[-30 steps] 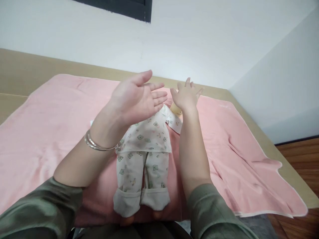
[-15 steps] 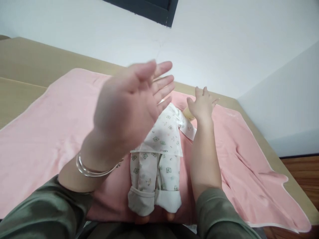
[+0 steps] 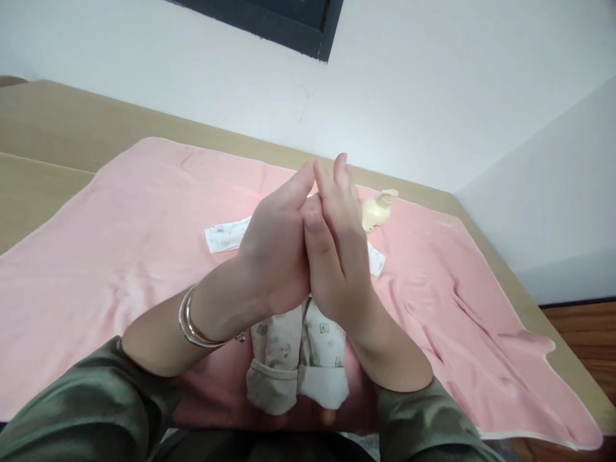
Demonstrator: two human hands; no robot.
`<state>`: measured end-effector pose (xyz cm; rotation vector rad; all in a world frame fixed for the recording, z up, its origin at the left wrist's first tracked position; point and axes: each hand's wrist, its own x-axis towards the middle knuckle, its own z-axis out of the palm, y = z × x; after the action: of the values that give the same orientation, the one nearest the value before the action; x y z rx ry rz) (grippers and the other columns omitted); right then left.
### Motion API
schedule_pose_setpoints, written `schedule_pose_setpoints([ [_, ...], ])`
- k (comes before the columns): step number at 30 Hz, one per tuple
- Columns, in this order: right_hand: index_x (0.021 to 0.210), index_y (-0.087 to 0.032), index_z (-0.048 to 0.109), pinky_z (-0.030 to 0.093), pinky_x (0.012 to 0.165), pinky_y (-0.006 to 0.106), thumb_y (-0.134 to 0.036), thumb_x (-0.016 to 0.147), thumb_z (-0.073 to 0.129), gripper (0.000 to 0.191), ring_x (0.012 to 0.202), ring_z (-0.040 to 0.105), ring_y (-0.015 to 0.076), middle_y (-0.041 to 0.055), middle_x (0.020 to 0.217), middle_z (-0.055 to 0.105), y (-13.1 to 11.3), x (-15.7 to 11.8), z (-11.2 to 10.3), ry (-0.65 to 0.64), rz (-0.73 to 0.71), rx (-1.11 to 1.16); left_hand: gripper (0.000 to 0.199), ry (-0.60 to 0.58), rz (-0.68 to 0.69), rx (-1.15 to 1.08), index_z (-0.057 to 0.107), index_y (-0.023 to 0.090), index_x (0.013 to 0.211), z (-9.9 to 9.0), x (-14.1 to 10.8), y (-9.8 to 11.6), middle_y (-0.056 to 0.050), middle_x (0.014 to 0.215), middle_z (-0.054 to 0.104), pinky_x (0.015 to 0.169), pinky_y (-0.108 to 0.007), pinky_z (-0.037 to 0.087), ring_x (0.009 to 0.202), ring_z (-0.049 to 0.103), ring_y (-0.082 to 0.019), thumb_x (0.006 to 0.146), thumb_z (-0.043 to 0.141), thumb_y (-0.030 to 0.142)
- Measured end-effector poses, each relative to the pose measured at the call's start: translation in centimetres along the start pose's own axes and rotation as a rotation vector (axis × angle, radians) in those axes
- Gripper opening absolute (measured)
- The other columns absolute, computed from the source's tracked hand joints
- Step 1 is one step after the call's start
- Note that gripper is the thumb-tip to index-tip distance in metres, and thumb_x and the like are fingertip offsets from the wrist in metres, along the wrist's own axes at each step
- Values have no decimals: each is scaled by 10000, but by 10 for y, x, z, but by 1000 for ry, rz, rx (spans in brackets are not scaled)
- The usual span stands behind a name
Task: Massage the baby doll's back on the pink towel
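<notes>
My left hand (image 3: 279, 240) and my right hand (image 3: 337, 250) meet palm to palm in the middle of the view, fingers stretched out and pointing away from me. The right thumb lies along the left hand; whether anything is between the palms is hidden. Below them lies a small figure in white printed clothes (image 3: 323, 337), its trouser cuffs rolled and its feet (image 3: 328, 417) showing at the near end. One sleeve (image 3: 225, 235) sticks out on the left; my hands cover the upper body. A pale yellow pump bottle (image 3: 376, 215) stands just beyond my right hand.
A pink blanket (image 3: 144, 256) is spread under the figure, wrinkled on the right, over a light wooden table (image 3: 52, 122). Behind rises a white wall (image 3: 409, 83) with a dark frame (image 3: 289, 25) at the top. Brown wood (image 3: 584, 340) shows at the right.
My hands were apart and spread; the left has moved down and the right has come leftward, so they now press together. The pump bottle, mostly hidden before, is now in sight.
</notes>
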<state>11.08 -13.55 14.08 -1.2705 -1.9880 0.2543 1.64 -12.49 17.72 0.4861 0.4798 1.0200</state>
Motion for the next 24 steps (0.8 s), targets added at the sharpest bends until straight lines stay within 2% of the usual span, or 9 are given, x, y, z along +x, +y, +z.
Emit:
schedule_pose_setpoints([
  [4, 1673, -286, 234, 26, 1396, 473, -630, 1067, 178, 699, 1666, 26, 206, -44, 1785, 135, -8, -10, -9, -19, 11, 57, 581, -76, 81, 18, 505, 305, 1517, -4, 4, -15, -22, 1413, 686, 1256, -463, 462, 1541, 445, -297, 1095, 208, 572],
  [8, 1683, -187, 192, 102, 1393, 393, -543, 1078, 100, 708, 1658, 36, 151, -21, 1788, 110, 9, 11, -9, -28, 78, 53, 489, -63, 98, 39, 418, 388, 1568, -6, 16, -27, 38, 1428, 672, 1212, -465, 504, 1542, 437, -317, 1099, 300, 462],
  [10, 1696, -236, 132, 146, 1385, 411, -525, 1078, 56, 687, 1657, 7, 166, -59, 1790, 41, 19, 22, -3, 0, 145, -11, 486, -47, 68, 89, 444, 373, 1558, -5, 17, -26, 38, 1448, 662, 1200, -493, 510, 1554, 413, -334, 1097, 297, 422],
  [12, 1700, -288, -10, 188, 1375, 429, -547, 1075, 41, 678, 1655, -21, 187, -82, 1788, -38, 24, 24, 6, 45, 178, -34, 506, -30, 89, 131, 454, 361, 1559, -4, 13, -21, 47, 1494, 628, 1236, -508, 462, 1588, 348, -328, 1098, 264, 446],
  [14, 1671, -297, -180, 202, 1373, 442, -553, 1074, 29, 683, 1654, -39, 191, -63, 1789, -71, 19, 16, 14, 63, 127, 23, 562, 11, 142, 166, 448, 331, 1573, -4, 8, -11, 60, 1551, 579, 1299, -443, 363, 1618, 276, -283, 1099, 210, 517],
  [16, 1618, -303, -317, 154, 1383, 489, -565, 1073, 54, 710, 1649, -87, 209, -41, 1795, -59, 5, -1, 20, 23, -4, 100, 644, 42, 198, 217, 436, 283, 1586, -7, 5, 1, 61, 1601, 531, 1322, -334, 268, 1625, 249, -217, 1096, 142, 577],
  [19, 1503, -313, -487, 54, 1382, 580, -663, 1032, 282, 967, 1623, -186, 275, -11, 1799, -14, -19, -26, 24, -80, -150, 155, 703, -3, 223, 288, 330, 289, 1633, -13, 12, 18, 40, 1655, 466, 1316, -369, 250, 1615, 273, -187, 1081, 39, 614],
  [21, 1460, -327, -530, 46, 1381, 595, -656, 1019, 347, 1034, 1618, -192, 272, -16, 1798, 31, -27, -32, 25, -124, -156, 159, 681, -19, 222, 289, 230, 320, 1661, -17, 23, 22, 10, 1685, 420, 1309, -434, 264, 1618, 273, -198, 1080, 29, 614],
  [24, 1502, -313, -489, 51, 1393, 530, -589, 1057, 253, 908, 1612, -213, 197, -19, 1798, -14, -20, -21, 22, -120, -111, 131, 646, 36, 237, 247, 182, 296, 1677, -18, 38, 13, -28, 1729, 334, 1322, -361, 218, 1628, 242, -179, 1097, 116, 575],
])
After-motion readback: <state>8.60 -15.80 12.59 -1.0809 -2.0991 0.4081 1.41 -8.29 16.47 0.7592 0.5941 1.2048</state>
